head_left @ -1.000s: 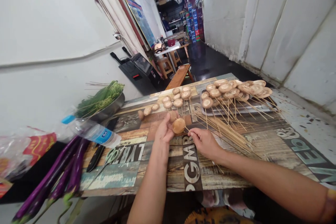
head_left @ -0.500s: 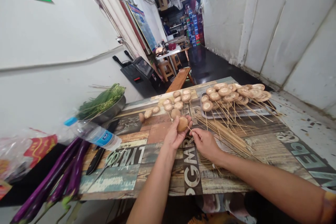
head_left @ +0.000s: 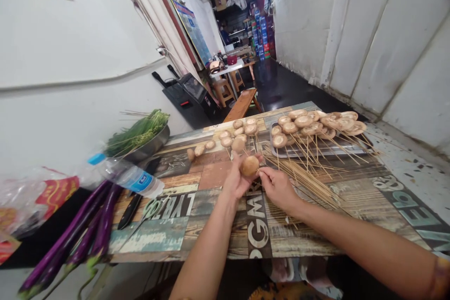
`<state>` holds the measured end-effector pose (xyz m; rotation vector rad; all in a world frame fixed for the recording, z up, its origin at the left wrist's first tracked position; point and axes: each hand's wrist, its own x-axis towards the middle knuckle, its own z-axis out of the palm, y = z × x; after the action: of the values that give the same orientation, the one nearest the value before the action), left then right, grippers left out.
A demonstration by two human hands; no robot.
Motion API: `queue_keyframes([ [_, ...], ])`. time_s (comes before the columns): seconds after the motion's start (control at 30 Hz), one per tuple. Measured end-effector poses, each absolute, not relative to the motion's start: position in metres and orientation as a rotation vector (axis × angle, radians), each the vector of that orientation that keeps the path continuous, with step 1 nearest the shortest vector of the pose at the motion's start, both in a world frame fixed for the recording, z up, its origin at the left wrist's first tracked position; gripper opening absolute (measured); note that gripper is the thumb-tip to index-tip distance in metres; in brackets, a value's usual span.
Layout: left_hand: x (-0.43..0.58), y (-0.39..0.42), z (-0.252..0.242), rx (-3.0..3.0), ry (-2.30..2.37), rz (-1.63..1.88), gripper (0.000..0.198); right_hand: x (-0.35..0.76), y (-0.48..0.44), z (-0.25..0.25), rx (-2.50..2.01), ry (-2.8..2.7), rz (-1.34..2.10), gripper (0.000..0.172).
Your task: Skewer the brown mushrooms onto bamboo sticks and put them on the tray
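Observation:
My left hand [head_left: 236,181] grips a round brown mushroom cap [head_left: 249,165] above the patterned table [head_left: 183,215]. My right hand [head_left: 278,188] is closed in a pinch right beside the cap, on a thin bamboo skewer whose end meets the mushroom. Loose mushrooms [head_left: 235,137] lie in a cluster just beyond my left hand. A pile of bare skewers [head_left: 309,179] lies to the right of my hands. Skewered mushrooms [head_left: 312,124] are stacked on a metal tray [head_left: 330,151] at the far right.
A metal bowl of green chives [head_left: 138,136] stands at the back left. A water bottle [head_left: 126,176] lies on its side by a black-handled knife [head_left: 131,206]. Purple eggplants [head_left: 80,239] hang over the table's left edge. A bench and stools stand in the passage beyond.
Both hands lifted slightly and shifted right with the mushroom. My right hand has closed in on the cap, and the skewer's visible length between them has shortened.

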<state>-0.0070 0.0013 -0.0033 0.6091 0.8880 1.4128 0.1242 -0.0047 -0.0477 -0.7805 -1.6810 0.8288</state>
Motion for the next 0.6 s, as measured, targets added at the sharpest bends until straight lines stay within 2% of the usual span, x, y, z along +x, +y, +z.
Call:
queue_keyframes([
  [0.07,-0.017,0.004,0.002,0.563,0.863,1.543,0.056,0.126,-0.006,-0.047,-0.707,-1.680,0.914,0.026],
  [0.1,-0.022,0.006,0.004,0.540,0.849,1.624,0.055,0.126,-0.007,-0.047,-0.671,-1.694,0.957,0.025],
  [0.33,-0.033,0.011,0.008,0.447,0.855,1.831,0.026,0.124,-0.010,-0.051,-0.697,-1.757,0.979,0.025],
  [0.6,-0.023,0.008,0.007,0.473,0.931,1.835,0.026,0.122,-0.015,-0.050,-0.726,-1.774,0.905,0.026],
])
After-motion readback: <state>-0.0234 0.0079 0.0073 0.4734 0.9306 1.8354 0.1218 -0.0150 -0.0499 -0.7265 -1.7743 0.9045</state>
